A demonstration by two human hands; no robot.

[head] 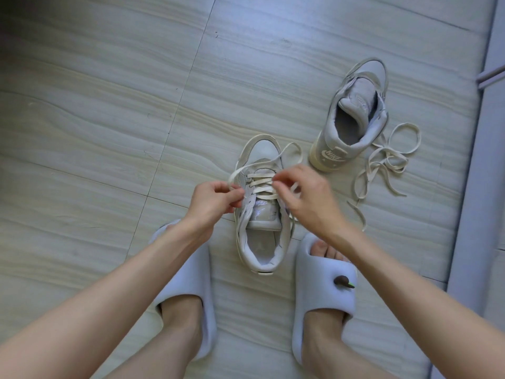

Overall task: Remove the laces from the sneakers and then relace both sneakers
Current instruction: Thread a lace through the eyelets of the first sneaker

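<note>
A pale grey sneaker (pixel 261 242) stands on the floor between my feet, toe pointing away. A cream lace (pixel 261 184) crosses its lower eyelets in a few rows. My left hand (pixel 211 199) pinches the lace's left strand beside the eyelets. My right hand (pixel 306 195) pinches the right strand at the eyelet edge; that strand loops out past the toe. The second sneaker (pixel 352 116) sits farther right, unlaced, heel towards me. Its loose lace (pixel 382 165) lies tangled on the floor beside it.
My feet wear light slippers, the left slipper (pixel 188 296) and the right slipper (pixel 325 291), flanking the near sneaker. The floor is pale streaked tile (pixel 109 119). A grey vertical edge (pixel 475 187) runs along the right.
</note>
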